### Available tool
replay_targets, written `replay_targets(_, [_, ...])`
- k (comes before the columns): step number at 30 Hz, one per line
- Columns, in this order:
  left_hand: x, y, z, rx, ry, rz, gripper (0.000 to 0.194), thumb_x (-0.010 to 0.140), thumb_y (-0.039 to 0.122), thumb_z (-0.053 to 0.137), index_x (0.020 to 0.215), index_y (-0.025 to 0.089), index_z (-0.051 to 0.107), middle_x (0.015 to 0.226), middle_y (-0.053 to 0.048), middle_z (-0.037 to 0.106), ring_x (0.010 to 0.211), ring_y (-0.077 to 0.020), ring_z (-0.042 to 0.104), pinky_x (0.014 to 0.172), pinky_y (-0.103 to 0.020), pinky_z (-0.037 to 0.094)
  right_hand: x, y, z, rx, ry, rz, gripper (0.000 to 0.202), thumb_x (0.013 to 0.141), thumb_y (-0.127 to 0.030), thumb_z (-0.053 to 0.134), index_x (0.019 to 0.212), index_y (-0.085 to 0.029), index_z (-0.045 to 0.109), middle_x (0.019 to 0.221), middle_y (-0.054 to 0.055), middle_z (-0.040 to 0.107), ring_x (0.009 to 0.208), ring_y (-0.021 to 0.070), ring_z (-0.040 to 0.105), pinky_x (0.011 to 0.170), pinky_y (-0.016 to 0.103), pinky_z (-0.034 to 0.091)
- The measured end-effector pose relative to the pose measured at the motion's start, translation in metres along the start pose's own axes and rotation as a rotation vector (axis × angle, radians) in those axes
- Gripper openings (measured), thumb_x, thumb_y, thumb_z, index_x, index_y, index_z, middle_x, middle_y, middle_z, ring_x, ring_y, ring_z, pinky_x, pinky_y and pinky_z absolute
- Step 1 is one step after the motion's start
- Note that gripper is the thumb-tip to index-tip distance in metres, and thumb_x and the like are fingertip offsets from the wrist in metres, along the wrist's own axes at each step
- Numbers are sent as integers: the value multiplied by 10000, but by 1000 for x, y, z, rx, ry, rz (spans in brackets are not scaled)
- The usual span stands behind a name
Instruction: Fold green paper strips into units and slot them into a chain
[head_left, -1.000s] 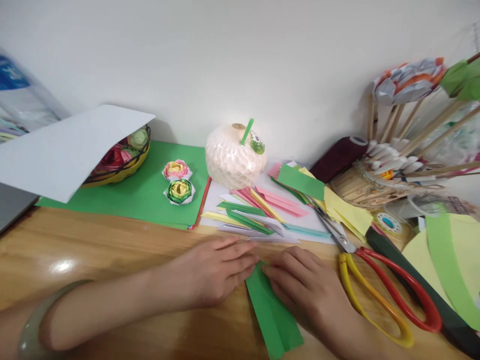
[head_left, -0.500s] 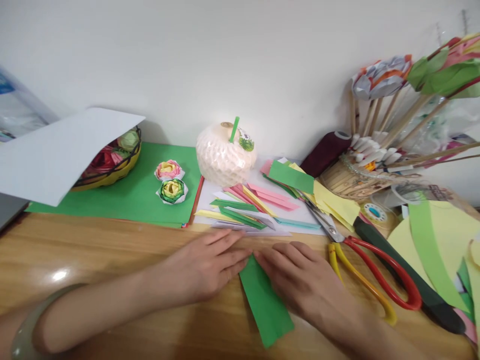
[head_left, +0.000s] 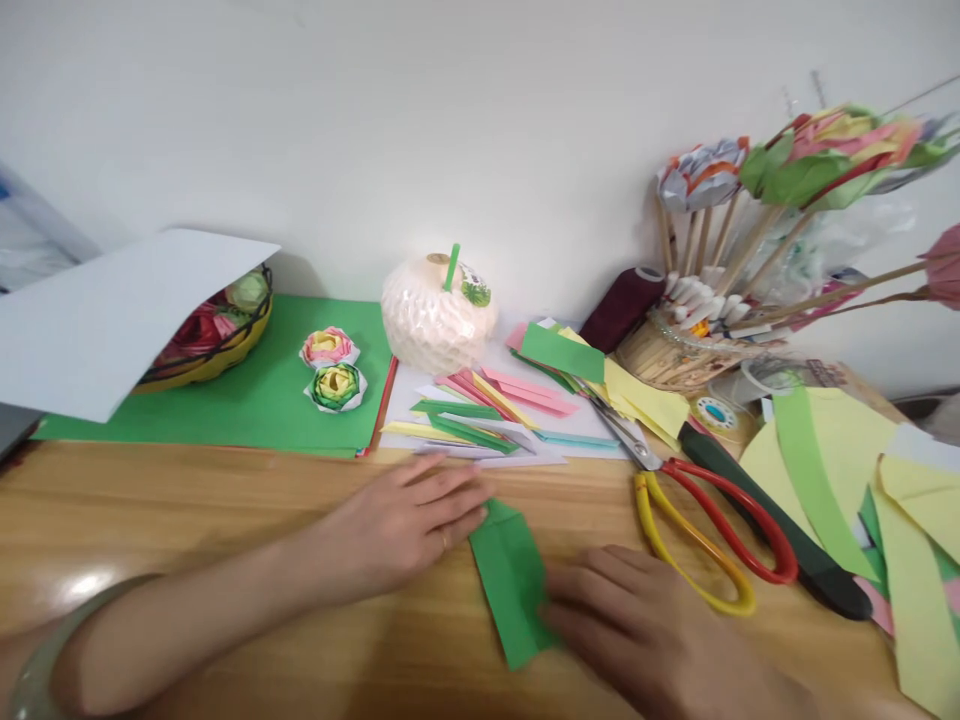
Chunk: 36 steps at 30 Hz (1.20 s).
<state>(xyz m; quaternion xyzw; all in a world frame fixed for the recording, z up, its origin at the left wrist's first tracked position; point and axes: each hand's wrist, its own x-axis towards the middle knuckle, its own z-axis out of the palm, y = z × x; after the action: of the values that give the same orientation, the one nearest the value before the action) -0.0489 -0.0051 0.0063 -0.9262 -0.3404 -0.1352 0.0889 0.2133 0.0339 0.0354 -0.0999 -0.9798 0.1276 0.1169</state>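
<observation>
The right hand (head_left: 626,620) has slid from the green paper's (head_left: 511,590) far end to its lower right edge, baring a folded far corner. Its fingers curl there, blurred; whether they pinch is unclear. The left hand (head_left: 412,515) still lies flat, unclenched, fingertips at the paper's far left corner on the desk (head_left: 300,655).

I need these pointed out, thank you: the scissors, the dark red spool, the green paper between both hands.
Scissors (head_left: 649,460): head view, at the pivot.
Dark red spool (head_left: 621,306): head view, its side.
Green paper (head_left: 510,578): head view, its middle.
</observation>
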Motion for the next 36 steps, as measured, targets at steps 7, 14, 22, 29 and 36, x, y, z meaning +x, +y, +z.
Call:
replay_targets(7, [2, 23, -13, -66, 167, 74, 308, 927, 139, 331, 1076, 127, 600, 1088, -37, 655, 1015, -152, 557, 945, -301, 394, 13, -16, 23, -136, 133, 118, 350, 947, -142, 266, 891, -132, 611, 709, 56, 606, 619, 167, 511, 529, 287, 376])
replay_targets(14, [2, 35, -9, -89, 181, 42, 365, 927, 116, 291, 932, 113, 656, 928, -44, 682, 858, -152, 573, 839, -274, 431, 19, -10, 26, 183, 126, 268, 145, 888, -179, 475, 829, -184, 606, 784, 30, 590, 725, 140, 552, 623, 239, 445])
replay_targets(22, [-1, 39, -10, -179, 111, -14, 354, 908, 119, 313, 830, 124, 659, 895, -58, 667, 749, -163, 561, 650, -262, 469, 27, -12, 23, 263, 92, 432, 169, 869, -150, 445, 782, -190, 584, 770, 28, 561, 688, 135, 556, 593, 230, 452])
replay_targets(29, [-6, 41, -10, -157, 21, -4, 257, 893, 182, 403, 822, 151, 648, 940, -55, 651, 795, -175, 552, 631, -253, 466, 34, -8, 26, 223, 59, 499, 146, 829, -122, 448, 725, -191, 523, 720, 17, 564, 629, 137, 553, 543, 228, 420])
replay_targets(36, [-3, 42, -10, -140, 66, -36, 264, 890, 161, 395, 816, 149, 648, 882, -42, 659, 779, -162, 553, 701, -243, 464, 36, -5, 27, 125, 13, 497, 133, 819, -147, 464, 699, -193, 501, 684, 7, 555, 568, 141, 551, 485, 235, 366])
